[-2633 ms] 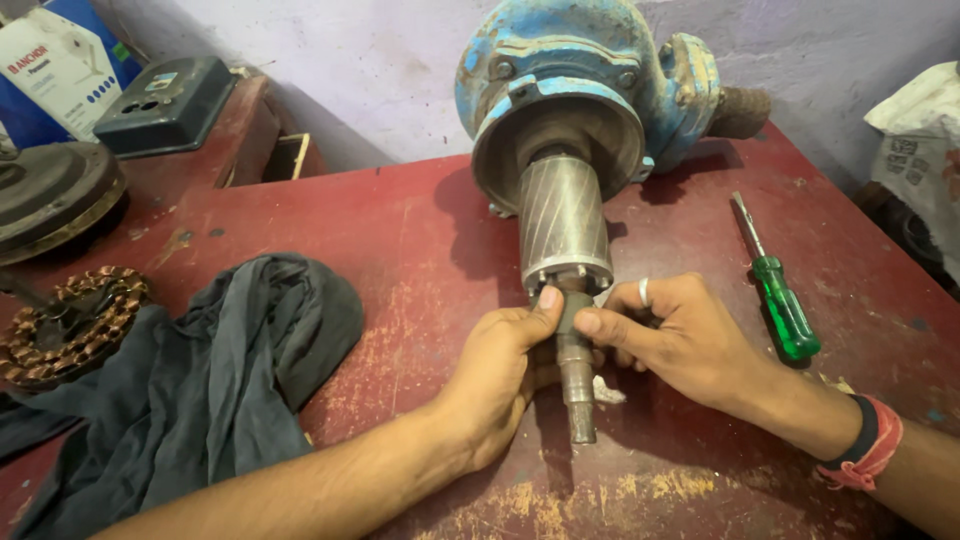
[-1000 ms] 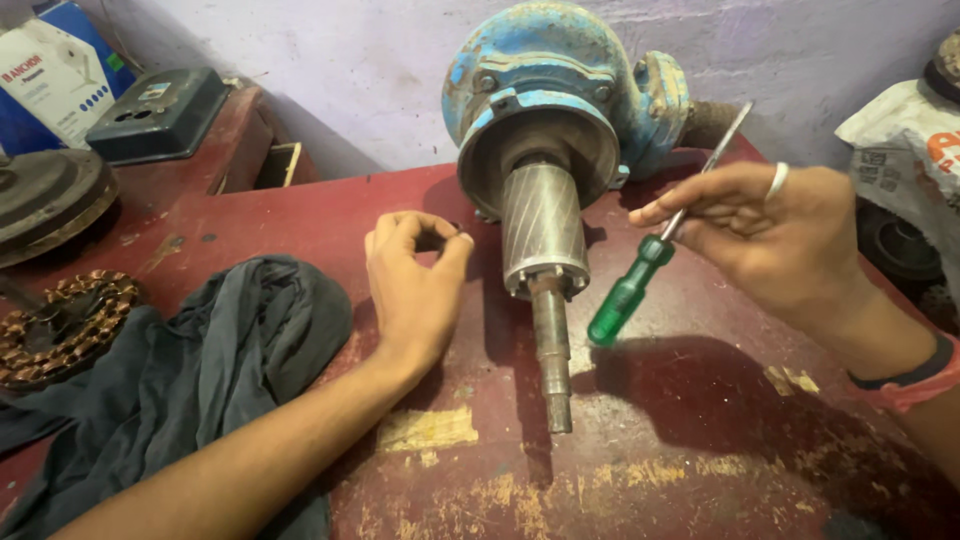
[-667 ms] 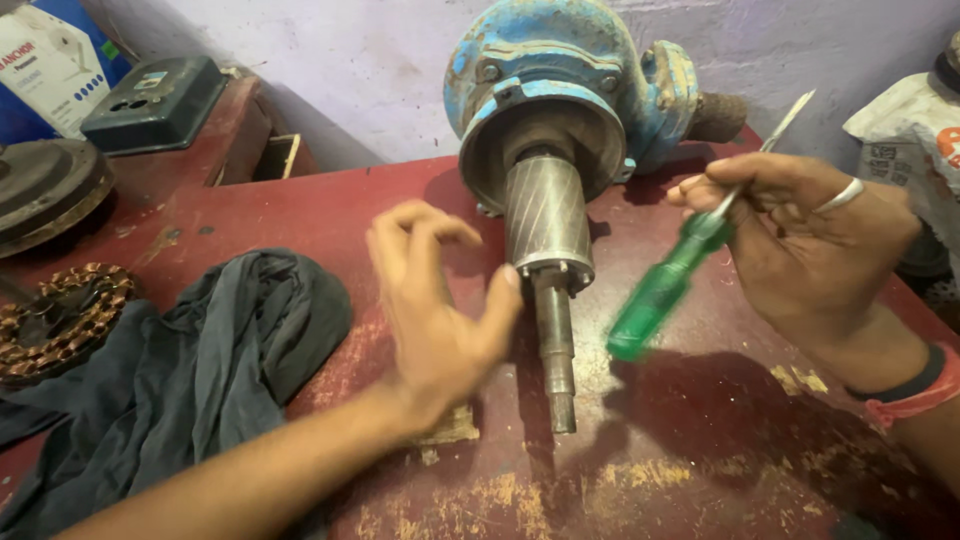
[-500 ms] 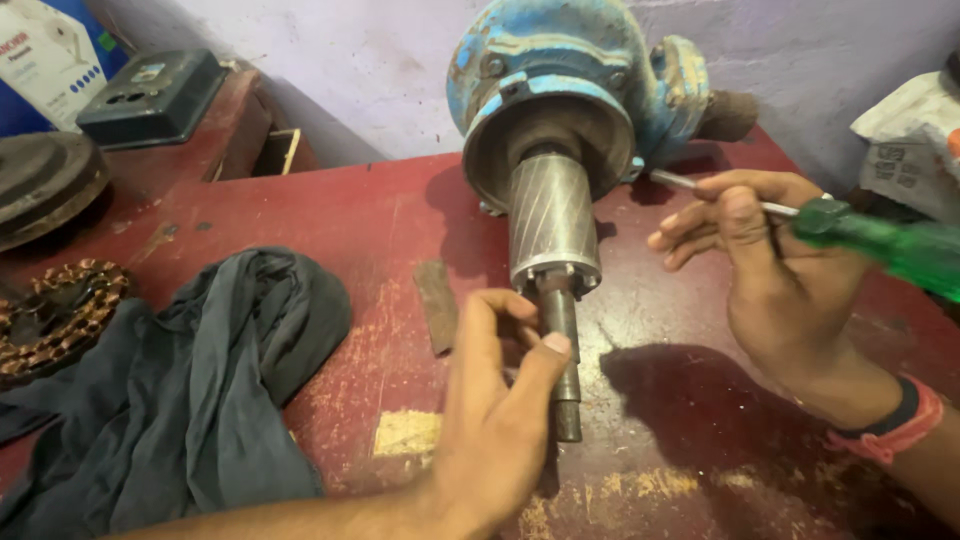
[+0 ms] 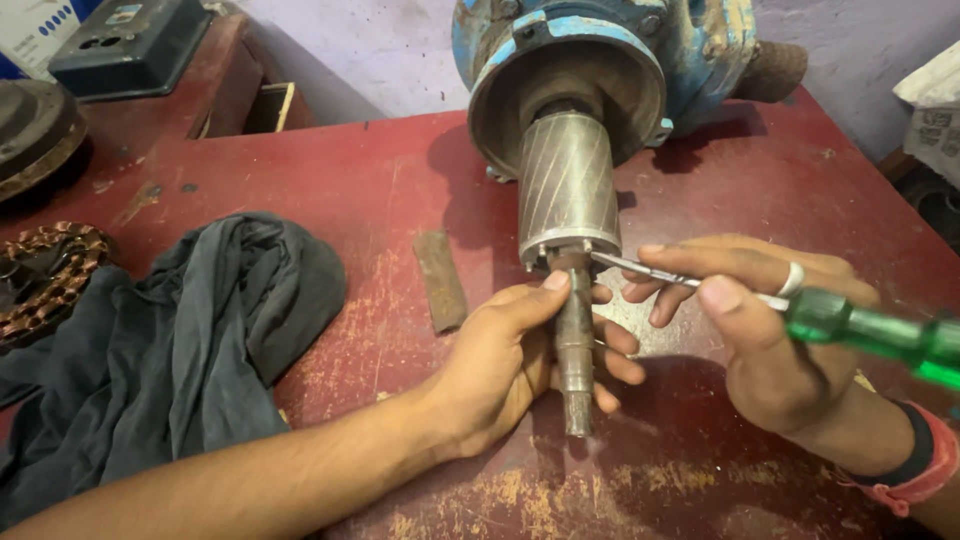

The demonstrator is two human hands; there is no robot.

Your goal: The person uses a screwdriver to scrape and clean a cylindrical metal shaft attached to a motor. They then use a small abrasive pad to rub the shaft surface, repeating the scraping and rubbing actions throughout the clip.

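Gripping the shaft [image 5: 574, 345], left hand [image 5: 505, 365] nears a rusty bar [image 5: 440, 280]; right hand [image 5: 765, 335] holds screwdriver [image 5: 800, 310].

At the top left corner of your view, behind the red bench, stands a cardboard box [image 5: 40, 30] — white on its face with a blue band along one side, cut off by the frame. Just right of it sits a dark grey, box-shaped device [image 5: 135, 45] that carries a small rectangular label [image 5: 125, 14] on its top — light with blue and a touch of orange. At the far right edge lies crumpled printed paper [image 5: 930, 110], white with grey print.
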